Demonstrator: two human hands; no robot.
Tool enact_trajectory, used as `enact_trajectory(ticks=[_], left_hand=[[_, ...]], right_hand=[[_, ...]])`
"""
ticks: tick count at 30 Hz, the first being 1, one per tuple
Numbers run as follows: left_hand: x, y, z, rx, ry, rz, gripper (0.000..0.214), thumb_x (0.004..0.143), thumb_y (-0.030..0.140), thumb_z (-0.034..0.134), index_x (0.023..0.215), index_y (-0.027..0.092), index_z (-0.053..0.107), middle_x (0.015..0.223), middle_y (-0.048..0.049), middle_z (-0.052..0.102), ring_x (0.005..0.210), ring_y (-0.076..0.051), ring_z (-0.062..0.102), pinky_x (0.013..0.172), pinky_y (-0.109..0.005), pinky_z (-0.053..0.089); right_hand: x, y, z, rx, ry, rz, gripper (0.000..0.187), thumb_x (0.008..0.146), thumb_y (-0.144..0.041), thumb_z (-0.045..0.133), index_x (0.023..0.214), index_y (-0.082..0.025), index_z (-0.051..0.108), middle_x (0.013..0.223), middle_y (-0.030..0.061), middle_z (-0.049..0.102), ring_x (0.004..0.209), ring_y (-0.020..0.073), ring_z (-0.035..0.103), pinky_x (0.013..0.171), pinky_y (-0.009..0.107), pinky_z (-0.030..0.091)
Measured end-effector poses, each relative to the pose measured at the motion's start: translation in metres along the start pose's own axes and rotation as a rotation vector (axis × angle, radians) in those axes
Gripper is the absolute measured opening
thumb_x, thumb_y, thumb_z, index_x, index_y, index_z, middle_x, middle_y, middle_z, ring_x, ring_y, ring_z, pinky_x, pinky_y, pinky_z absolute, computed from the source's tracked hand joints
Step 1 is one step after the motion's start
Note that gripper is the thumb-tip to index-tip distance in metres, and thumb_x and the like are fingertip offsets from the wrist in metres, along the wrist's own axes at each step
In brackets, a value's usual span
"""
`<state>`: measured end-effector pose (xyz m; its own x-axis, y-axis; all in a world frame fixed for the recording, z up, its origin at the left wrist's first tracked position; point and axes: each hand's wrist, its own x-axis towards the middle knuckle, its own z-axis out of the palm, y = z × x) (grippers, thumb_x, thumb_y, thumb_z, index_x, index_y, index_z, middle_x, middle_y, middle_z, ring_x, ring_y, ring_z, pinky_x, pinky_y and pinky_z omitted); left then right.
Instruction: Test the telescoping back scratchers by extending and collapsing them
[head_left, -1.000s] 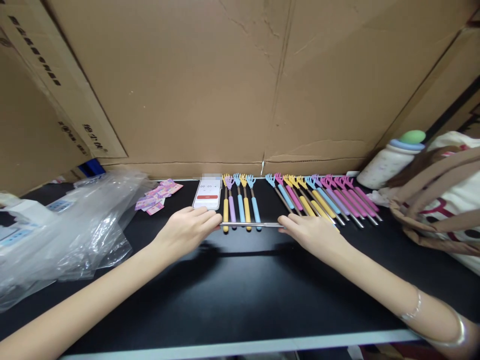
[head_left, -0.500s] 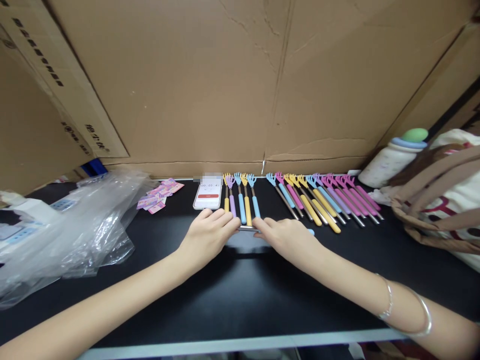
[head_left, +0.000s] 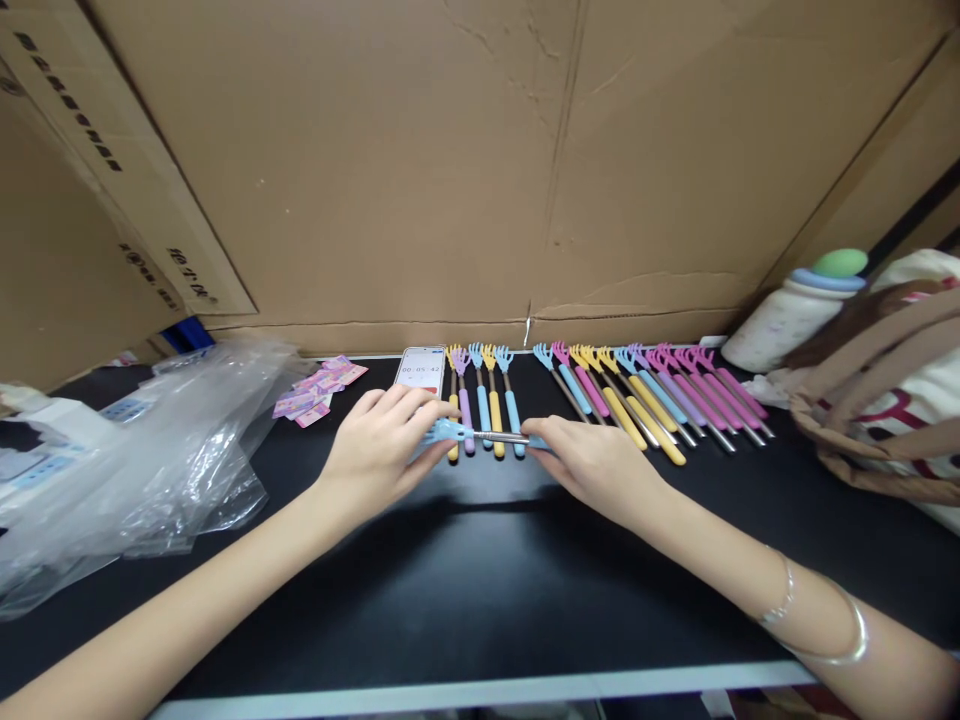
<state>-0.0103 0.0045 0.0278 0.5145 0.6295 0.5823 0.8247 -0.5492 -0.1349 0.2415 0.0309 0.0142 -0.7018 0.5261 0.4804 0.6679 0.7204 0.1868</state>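
Between my hands a blue back scratcher (head_left: 501,437) is held level above the black table. My left hand (head_left: 386,440) is closed around its blue claw end, and part of the claw shows past the fingers. On the other end, my right hand (head_left: 592,460) grips the blue handle, mostly hidden under the fingers. A short stretch of metal rod is bare between the two. Just behind lies a small row of back scratchers (head_left: 484,400) in yellow, purple and blue, claws pointing away. To the right is a larger row of back scratchers (head_left: 660,395), pink ones at its far end.
A phone (head_left: 421,368) showing a timer lies behind my left hand, beside small printed cards (head_left: 319,390). Clear plastic bags (head_left: 180,450) are heaped at left. A bottle (head_left: 787,315) and a bag (head_left: 892,420) stand at right. Cardboard (head_left: 375,170) walls the back.
My hands have moved apart and turned slightly. The scratcher's blue claw and more of its metal rod now show between them. My left hand now covers the phone's lower part.
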Motion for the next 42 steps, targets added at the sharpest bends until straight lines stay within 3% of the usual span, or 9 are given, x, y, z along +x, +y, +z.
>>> enact_trajectory(ticks=[6, 10, 18, 27, 36, 42], left_hand=[[-0.010, 0.003, 0.011, -0.099, -0.104, -0.071, 0.015, 0.088, 0.033, 0.044, 0.089, 0.022, 0.055, 0.082, 0.0017, 0.062, 0.068, -0.011, 0.057, 0.058, -0.023, 0.037], [-0.017, 0.006, 0.017, -0.114, -0.127, -0.100, 0.011, 0.087, 0.030, 0.045, 0.087, 0.023, 0.054, 0.076, 0.0035, 0.064, 0.062, -0.011, 0.058, 0.053, -0.021, 0.036], [-0.020, 0.007, 0.022, -0.151, -0.076, -0.072, 0.010, 0.087, 0.029, 0.045, 0.083, 0.021, 0.051, 0.073, 0.0036, 0.064, 0.059, -0.011, 0.059, 0.053, -0.020, 0.037], [-0.015, 0.008, 0.013, 0.014, -0.037, -0.014, 0.015, 0.083, 0.036, 0.050, 0.081, 0.022, 0.055, 0.067, 0.0031, 0.063, 0.057, -0.013, 0.056, 0.052, -0.024, 0.033], [-0.014, 0.008, 0.012, 0.141, -0.013, 0.136, 0.013, 0.085, 0.031, 0.049, 0.088, 0.023, 0.059, 0.073, 0.0017, 0.060, 0.073, -0.013, 0.055, 0.062, -0.027, 0.035], [-0.014, 0.017, 0.010, 0.171, -0.002, 0.161, 0.012, 0.086, 0.026, 0.047, 0.085, 0.020, 0.058, 0.070, 0.0017, 0.058, 0.070, -0.013, 0.052, 0.064, -0.027, 0.035]], right_hand=[[-0.003, 0.001, 0.007, -0.141, -0.004, -0.054, 0.019, 0.088, -0.021, 0.040, 0.093, -0.023, 0.059, 0.064, -0.0026, 0.053, 0.052, 0.0071, 0.047, 0.046, 0.023, 0.019], [-0.006, -0.002, 0.013, -0.074, -0.027, -0.055, 0.019, 0.089, -0.023, 0.040, 0.093, -0.022, 0.059, 0.062, -0.0025, 0.053, 0.050, 0.0064, 0.046, 0.047, 0.022, 0.019], [-0.007, -0.005, 0.014, 0.100, -0.092, -0.006, 0.013, 0.089, -0.025, 0.042, 0.091, -0.020, 0.055, 0.073, -0.0011, 0.063, 0.061, 0.0087, 0.057, 0.051, 0.018, 0.029], [-0.005, -0.008, 0.015, 0.105, -0.100, 0.007, 0.013, 0.088, -0.028, 0.045, 0.095, -0.021, 0.053, 0.078, -0.0019, 0.066, 0.067, 0.0094, 0.061, 0.051, 0.018, 0.032], [-0.003, -0.012, 0.012, 0.107, -0.141, 0.013, 0.017, 0.089, -0.030, 0.042, 0.097, -0.022, 0.054, 0.081, 0.0000, 0.066, 0.070, 0.0104, 0.062, 0.053, 0.019, 0.032], [-0.001, -0.016, 0.010, 0.074, -0.125, -0.021, 0.022, 0.090, -0.034, 0.039, 0.097, -0.022, 0.056, 0.075, -0.0001, 0.066, 0.063, 0.0101, 0.060, 0.051, 0.022, 0.027]])
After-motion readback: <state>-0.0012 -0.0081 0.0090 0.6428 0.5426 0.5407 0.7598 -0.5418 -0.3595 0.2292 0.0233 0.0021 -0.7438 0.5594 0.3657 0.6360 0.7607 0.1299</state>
